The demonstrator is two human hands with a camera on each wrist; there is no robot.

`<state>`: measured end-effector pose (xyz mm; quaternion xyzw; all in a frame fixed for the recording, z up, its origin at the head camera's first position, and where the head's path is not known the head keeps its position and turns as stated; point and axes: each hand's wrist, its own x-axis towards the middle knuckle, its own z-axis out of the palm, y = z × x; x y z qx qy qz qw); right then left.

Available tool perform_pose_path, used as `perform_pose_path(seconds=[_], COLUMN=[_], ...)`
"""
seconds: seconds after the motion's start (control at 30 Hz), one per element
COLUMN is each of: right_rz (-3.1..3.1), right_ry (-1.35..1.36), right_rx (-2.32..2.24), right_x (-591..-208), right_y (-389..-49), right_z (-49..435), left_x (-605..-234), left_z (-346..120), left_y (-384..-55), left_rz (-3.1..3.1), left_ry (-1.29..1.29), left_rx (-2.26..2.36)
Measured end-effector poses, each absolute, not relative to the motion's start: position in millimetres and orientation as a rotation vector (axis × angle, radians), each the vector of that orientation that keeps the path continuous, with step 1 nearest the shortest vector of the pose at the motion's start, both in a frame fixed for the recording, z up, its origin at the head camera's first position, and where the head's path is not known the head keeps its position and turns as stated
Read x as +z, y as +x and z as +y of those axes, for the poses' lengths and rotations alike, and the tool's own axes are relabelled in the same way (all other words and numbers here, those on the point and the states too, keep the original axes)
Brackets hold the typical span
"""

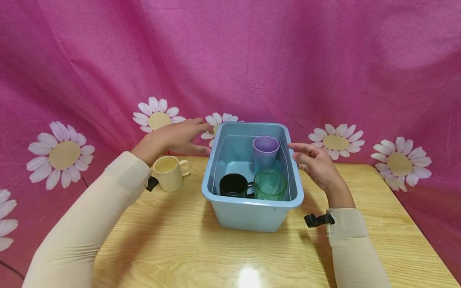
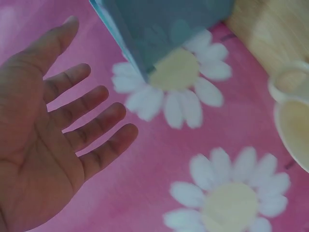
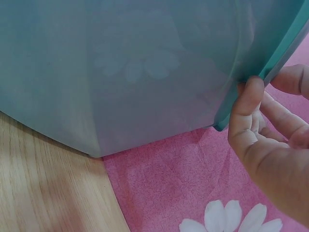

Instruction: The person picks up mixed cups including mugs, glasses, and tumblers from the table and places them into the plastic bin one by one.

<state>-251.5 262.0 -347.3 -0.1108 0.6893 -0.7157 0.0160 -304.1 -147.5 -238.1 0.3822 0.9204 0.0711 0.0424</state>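
Observation:
A light blue plastic tub [image 1: 248, 218] stands on the table, its side also visible in the right wrist view. In it are a black mug [image 1: 233, 185], a green glass mug [image 1: 270, 185], a purple cup [image 1: 265, 146] and a bluish see-through cup [image 1: 267, 165]. My right hand [image 1: 316, 164] pinches the tub's right rim between thumb and finger. At the left rim, my left hand [image 1: 181, 137] is held out with fingers spread and its palm bare in the left wrist view. Below that wrist sits a cream mug [image 1: 169, 174], handle towards the tub.
The wooden table [image 1: 173, 240] ends at a pink cloth [image 1: 230, 60] with white daisies, which hangs close behind the tub. Black straps with small cameras are on both wrists, over the cream sleeves [image 1: 83, 224].

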Motion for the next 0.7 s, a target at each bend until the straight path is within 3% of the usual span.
perform_pose_path(seconds=[0.4, 0.7], right_rz=[2.139, 2.171], right_ry=[-0.344, -0.329], right_rx=[-2.229, -2.202], right_x=[-348, -346], right_y=[-251, -251], right_z=[261, 261], left_x=[-274, -305], left_z=[-212, -234], left_y=[-323, -323], left_rz=[2.830, 2.793], left_ry=[0.945, 0.851], left_rx=[0.223, 0.244])
